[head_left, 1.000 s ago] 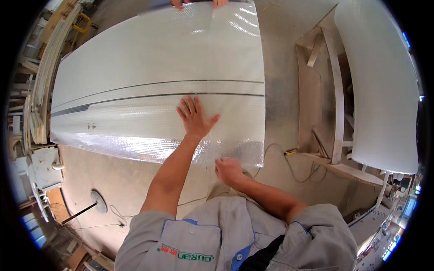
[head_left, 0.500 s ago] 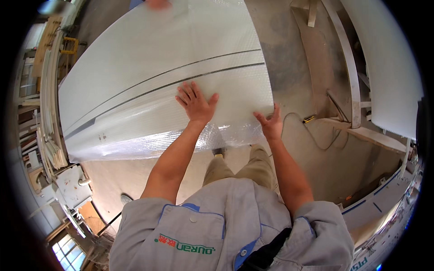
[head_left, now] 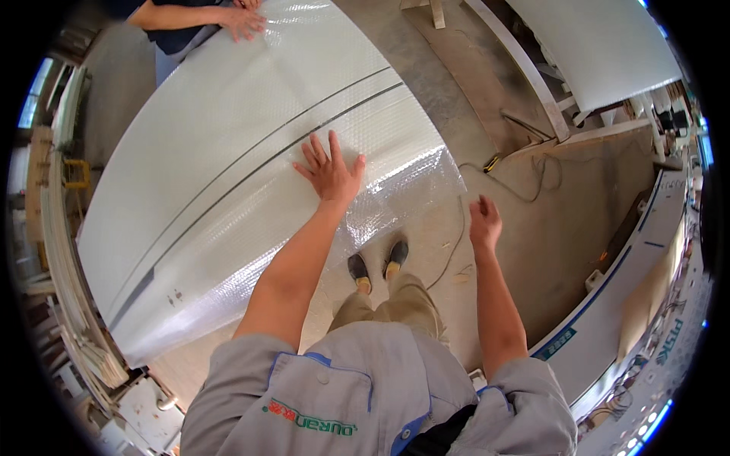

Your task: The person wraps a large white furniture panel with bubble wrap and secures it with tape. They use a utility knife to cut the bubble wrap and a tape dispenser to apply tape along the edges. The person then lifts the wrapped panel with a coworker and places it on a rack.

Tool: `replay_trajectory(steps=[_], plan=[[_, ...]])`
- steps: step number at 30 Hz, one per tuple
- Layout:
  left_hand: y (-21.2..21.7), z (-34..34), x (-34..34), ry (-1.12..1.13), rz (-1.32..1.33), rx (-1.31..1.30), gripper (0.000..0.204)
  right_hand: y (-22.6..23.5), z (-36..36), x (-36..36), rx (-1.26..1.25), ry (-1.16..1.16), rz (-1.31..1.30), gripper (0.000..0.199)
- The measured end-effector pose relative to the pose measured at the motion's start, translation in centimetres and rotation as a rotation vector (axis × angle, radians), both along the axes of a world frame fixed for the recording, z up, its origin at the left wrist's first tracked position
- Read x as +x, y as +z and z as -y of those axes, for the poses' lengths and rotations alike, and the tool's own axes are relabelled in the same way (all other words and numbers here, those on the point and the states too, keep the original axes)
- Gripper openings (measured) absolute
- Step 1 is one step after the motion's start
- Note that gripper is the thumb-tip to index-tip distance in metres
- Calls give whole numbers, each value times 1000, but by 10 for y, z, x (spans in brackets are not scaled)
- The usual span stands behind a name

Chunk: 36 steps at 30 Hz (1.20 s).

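Observation:
A large white panel (head_left: 228,144) covered in clear bubble wrap lies in front of me, with two dark lines running along it. My left hand (head_left: 333,176) rests flat on it, fingers spread, just below the nearer dark line. Shiny loose wrap (head_left: 395,190) hangs over the near edge. To the right of the panel's near corner, apart from it, my right hand (head_left: 485,222) is in the air with its fingers curled in; nothing shows in it. At the far left edge, another person's hands (head_left: 242,21) touch the wrap.
Stacked long boards (head_left: 65,251) line the left side. On the floor at right lie a yellow-and-black tool (head_left: 491,163) and a dark cord (head_left: 525,196). A wooden frame (head_left: 525,68) and another white panel (head_left: 601,45) stand at far right. A long white board (head_left: 608,296) lies nearer.
My right hand has left the panel's corner, and its fingers have curled. My left hand stays flat on the wrap. The view has shifted, showing more of the other person.

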State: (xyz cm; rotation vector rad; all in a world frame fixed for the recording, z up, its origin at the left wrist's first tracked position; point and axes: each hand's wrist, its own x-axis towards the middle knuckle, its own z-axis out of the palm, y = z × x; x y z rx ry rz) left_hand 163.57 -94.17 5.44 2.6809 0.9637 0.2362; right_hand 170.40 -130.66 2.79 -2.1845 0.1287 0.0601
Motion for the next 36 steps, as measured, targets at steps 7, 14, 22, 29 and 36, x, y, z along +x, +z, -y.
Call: replay_trajectory(steps=[7, 14, 22, 29, 36], plan=[[-10, -6, -7, -369, 110, 163, 57, 40, -164, -34, -460, 580, 386, 92], [34, -75, -16, -941, -186, 124, 78, 15, -170, -107, -194, 485, 110, 89], [-33, -109, -15, -1158, 195, 134, 73, -63, -122, -249, -76, -225, -49, 61], [-51, -115, -4, -1212, 272, 147, 57, -206, -214, -483, 19, -340, -571, 57], [-50, -105, 1, -1105, 194, -148, 53, -313, -326, -592, 5, 148, -979, 45]])
